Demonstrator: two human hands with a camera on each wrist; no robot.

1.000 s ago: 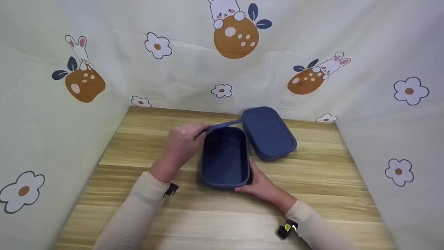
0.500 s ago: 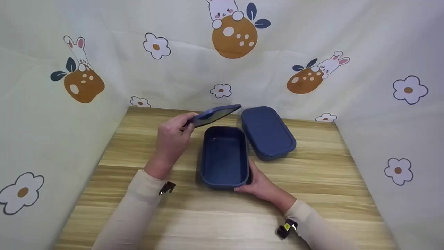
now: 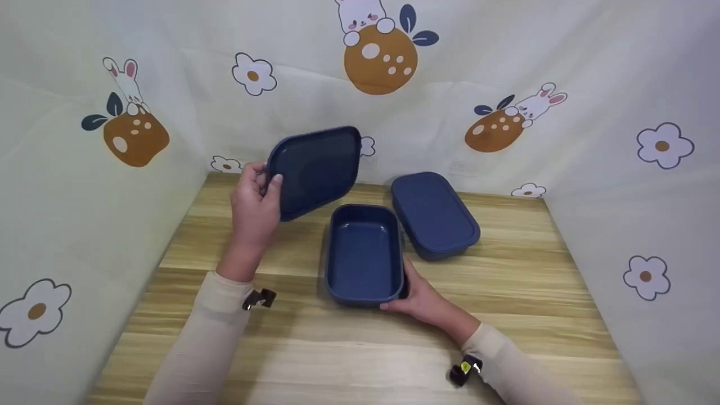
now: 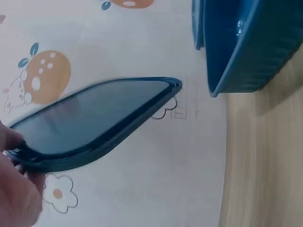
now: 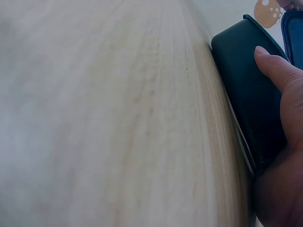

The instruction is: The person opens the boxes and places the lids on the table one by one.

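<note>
The blue lid (image 3: 315, 169) is held clear of the table, tilted up on edge so that its underside faces the head camera, above and to the left of the open container (image 3: 364, 256). The left hand (image 3: 254, 205) pinches it at its left short end, thumb on the near face and fingers behind; the left wrist view shows the lid (image 4: 94, 118) edge-on with the thumb at its near end.

The open container, dark blue and rectangular with rounded corners, stands on the wooden table (image 3: 281, 349) near the middle, its interior showing bare. The right hand (image 3: 422, 298) grips its near right corner, fingers curled against the outer wall; in the right wrist view the thumb lies pressed flat on the container's side (image 5: 246, 94).

A second blue container (image 3: 434, 214) with its lid fitted stands just beside the open one, on its far right, angled toward the back; whether the two touch cannot be told.

Both forearms wear cream sleeves (image 3: 208, 337). A pale printed cloth with rabbits, oranges and flowers (image 3: 382, 56) encloses the table on three sides.
</note>
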